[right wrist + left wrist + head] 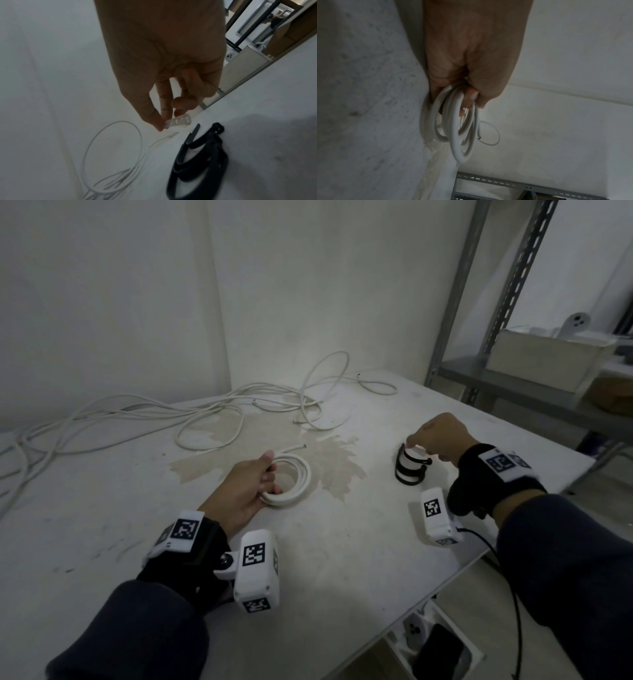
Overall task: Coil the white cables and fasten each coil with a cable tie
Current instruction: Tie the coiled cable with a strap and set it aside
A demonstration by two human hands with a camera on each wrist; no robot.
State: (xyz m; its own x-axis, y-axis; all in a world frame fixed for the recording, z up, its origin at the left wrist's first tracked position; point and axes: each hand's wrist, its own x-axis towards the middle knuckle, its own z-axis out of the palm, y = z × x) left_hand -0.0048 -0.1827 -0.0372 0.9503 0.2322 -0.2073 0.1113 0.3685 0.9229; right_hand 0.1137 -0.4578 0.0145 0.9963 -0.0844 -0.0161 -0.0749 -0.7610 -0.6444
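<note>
My left hand (265,479) grips a small coil of white cable (298,474) just above the white table (342,542); a short free end pokes out at the coil's top. In the left wrist view the fingers (471,94) curl round several loops of the coil (457,135). My right hand (419,445) is over a bundle of black cable ties (409,474) near the table's right edge. Between thumb and forefinger it pinches the end of a translucent white cable tie (178,121), above the black cable ties (202,155). Loose white cables (205,412) sprawl along the back of the table.
A brownish stain (335,463) marks the table between my hands. A grey metal shelf (513,385) with a pale box (544,361) stands at the right. The table's front right edge runs diagonally; below it a white bin (442,645) holds dark items.
</note>
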